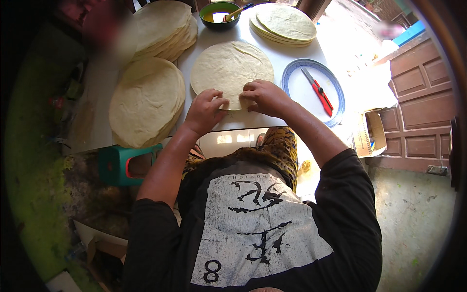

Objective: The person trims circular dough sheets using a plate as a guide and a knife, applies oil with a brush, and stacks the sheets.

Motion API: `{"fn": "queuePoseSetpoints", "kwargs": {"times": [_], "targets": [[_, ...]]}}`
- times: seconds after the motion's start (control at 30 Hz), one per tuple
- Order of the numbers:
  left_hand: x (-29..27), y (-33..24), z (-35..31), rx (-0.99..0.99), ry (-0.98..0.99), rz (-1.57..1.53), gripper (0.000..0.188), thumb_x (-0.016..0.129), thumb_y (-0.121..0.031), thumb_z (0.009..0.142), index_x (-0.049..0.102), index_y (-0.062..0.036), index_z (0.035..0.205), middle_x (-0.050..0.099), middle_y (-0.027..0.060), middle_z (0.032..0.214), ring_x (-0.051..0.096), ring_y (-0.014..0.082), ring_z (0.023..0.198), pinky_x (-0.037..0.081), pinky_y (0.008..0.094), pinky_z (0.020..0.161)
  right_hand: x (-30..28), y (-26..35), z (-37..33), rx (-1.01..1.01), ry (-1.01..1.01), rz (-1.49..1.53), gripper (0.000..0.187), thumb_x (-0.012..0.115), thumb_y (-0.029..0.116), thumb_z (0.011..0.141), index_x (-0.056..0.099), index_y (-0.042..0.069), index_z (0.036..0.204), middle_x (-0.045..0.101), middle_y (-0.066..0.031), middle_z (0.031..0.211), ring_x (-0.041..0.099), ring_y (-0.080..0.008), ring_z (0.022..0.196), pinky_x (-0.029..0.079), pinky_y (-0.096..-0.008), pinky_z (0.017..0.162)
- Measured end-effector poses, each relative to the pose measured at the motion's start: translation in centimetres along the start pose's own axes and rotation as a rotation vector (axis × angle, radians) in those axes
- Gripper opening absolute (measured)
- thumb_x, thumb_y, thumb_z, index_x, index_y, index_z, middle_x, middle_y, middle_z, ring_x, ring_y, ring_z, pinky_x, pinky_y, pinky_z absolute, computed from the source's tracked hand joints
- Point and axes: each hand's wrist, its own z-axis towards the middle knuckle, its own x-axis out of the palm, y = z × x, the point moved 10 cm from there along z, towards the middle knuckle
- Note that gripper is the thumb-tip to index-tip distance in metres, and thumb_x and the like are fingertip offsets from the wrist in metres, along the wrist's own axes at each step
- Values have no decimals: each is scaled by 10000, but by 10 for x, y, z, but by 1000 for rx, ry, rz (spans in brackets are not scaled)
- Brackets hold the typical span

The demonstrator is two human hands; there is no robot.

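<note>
Both hands, left hand (205, 109) and right hand (262, 96), pinch the flatbread's (228, 65) six-o'clock edge; it looks thin, limp, tearable.

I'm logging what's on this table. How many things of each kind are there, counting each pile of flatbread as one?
Flatbread piles: 3
Single flatbread under both hands: 1
Bowl: 1
Plate: 1
Cutter: 1
Total: 7

Your hands rest on the near edge of the flatbread (231, 67). A stack (146, 101) lies to its left, the plate (292, 73) with a cutter (318, 92) to its right, the bowl (219, 14) behind.
</note>
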Motion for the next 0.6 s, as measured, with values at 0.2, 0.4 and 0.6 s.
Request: {"fn": "queuePoseSetpoints", "kwargs": {"times": [0.2,0.4,0.6], "targets": [[0,-1,1,-30,21,7,352,809,-151,711,671,-91,1030,598,140,1171,560,347,1129,462,441,982,6,-3,-1,-27,17,-16,417,814,166,712,700,124,1111,649,-95,1140,611,-300,1074,505,-412,927],[-1,-1,4,-44,29,-2,365,834,-190,705,675,-84,1016,595,150,1184,558,358,1133,459,445,984,3,-1,1,-19,23,9,373,808,170,717,705,132,1073,650,-90,1133,614,-298,1065,503,-412,925],[-1,-2,4,-50,30,8,369,840,-203,703,677,-82,1011,597,153,1191,558,361,1137,459,447,987,0,0,1,-59,-15,-6,322,798,167,722,709,139,1030,650,-79,1105,621,-287,1045,504,-411,917]]}}
